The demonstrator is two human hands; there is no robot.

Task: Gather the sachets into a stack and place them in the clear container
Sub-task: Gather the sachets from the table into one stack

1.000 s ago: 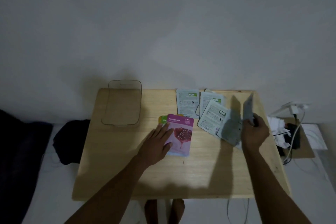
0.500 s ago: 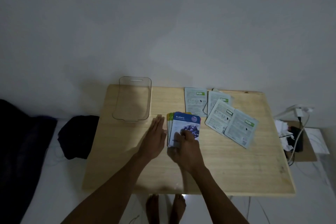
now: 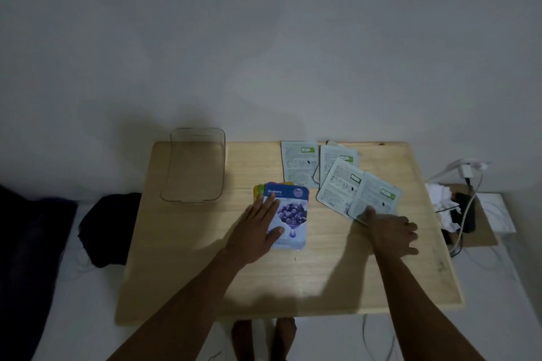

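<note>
Blue blueberry sachet (image 3: pixel 289 214) tops a small stack on the wooden desk (image 3: pixel 293 272). The left hand (image 3: pixel 258 231) lies flat and open on it, gripping nothing. The right hand (image 3: pixel 391 233) has its grip spread open too, fingertips (image 3: pixel 368 212) touching the near corner of a grey sachet (image 3: pixel 377 198). More grey sachets (image 3: pixel 299 164) lie just beyond that hand. The clear container (image 3: pixel 195 165) sits beyond the left hand, a bit to its left.

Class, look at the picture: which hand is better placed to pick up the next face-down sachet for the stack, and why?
The right hand: its fingertips already touch the nearest grey face-down sachet. The left hand lies flat on the blue blueberry sachet topping the stack, steadying it.
</note>
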